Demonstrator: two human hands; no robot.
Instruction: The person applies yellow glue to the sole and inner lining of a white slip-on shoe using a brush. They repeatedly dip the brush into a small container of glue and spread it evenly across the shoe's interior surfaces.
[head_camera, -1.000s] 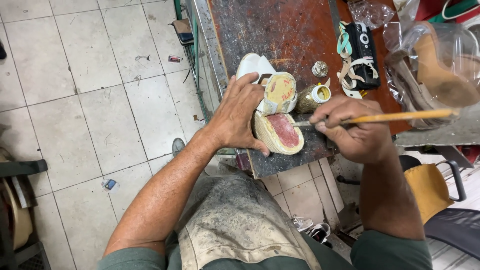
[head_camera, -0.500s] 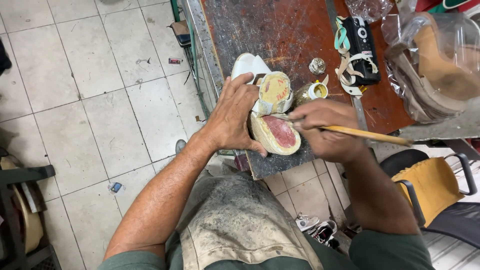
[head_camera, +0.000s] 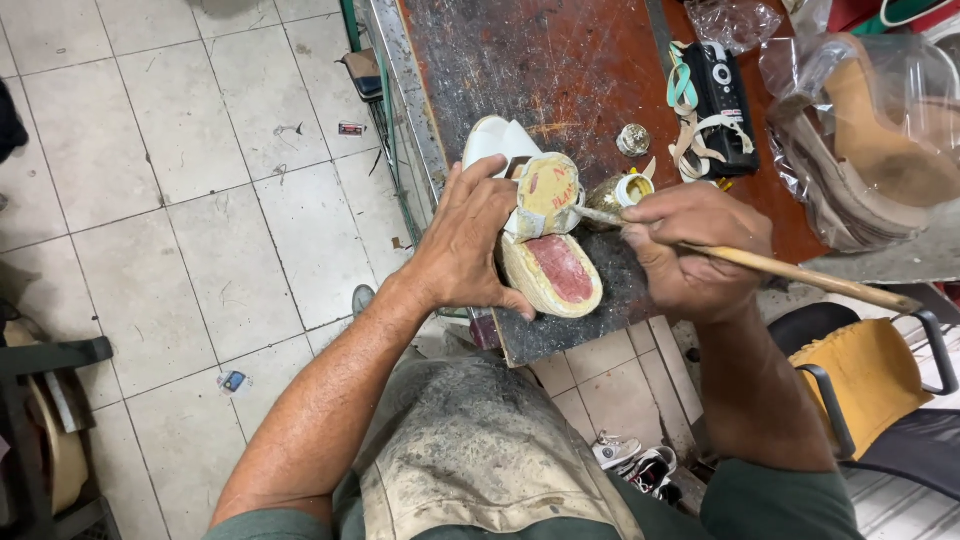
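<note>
- The left hand (head_camera: 470, 245) is closed over the upturned shoe (head_camera: 545, 240) at the near edge of the workbench (head_camera: 540, 70), fingers curled round its side; a loose grip could let it slide off the edge at 6 o'clock.
- The right hand (head_camera: 690, 250) is closed round a wooden-handled brush (head_camera: 800, 272), whose tip sits at the small glue pot (head_camera: 628, 190), at 2 o'clock from the shoe. An overloaded brush may drip onto the sole or bench.
- The brush head is hidden behind the fingers; what the pot holds is hard to tell.
- The bagged items (head_camera: 870, 140) at 3 o'clock are cut off.
</note>
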